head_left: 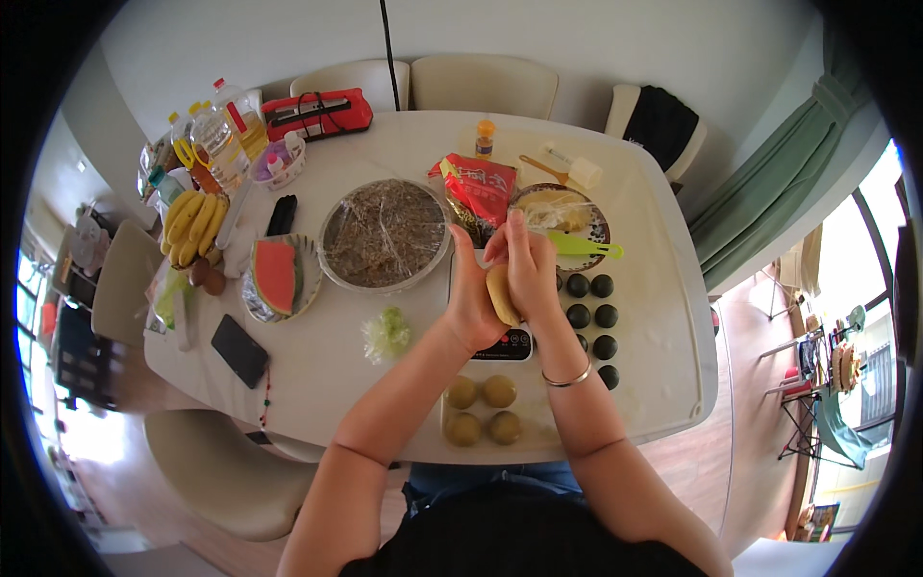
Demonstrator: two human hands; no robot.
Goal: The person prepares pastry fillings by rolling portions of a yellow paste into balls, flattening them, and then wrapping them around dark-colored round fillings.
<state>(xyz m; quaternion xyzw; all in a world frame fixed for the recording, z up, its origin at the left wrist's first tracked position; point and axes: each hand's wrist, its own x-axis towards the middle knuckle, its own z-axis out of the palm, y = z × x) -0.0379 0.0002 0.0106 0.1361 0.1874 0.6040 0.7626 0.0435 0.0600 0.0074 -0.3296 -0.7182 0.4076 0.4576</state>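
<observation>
Between my two palms, a flattened piece of yellowish dough (501,296) is pressed. My left hand (468,300) lies along its left side and my right hand (532,277) along its right, fingers pointing away from me. Beneath them a kitchen scale (502,350) shows partly, its remainder covered by my hands. Several dark, round balls (606,315) stand in rows to the right. Nearer the front edge sit several olive-yellow balls (463,429). Behind my hands are a red package (481,188), a plate with a patterned rim (605,223) and a light green spatula (580,246).
Left of my hands are a large film-covered bowl (385,236), a knotted plastic bag (386,334), a watermelon piece (273,276) and a phone (239,350). Bananas (195,226) and oil bottles (219,144) stand far left. An orange-capped jar (485,141) is at the back.
</observation>
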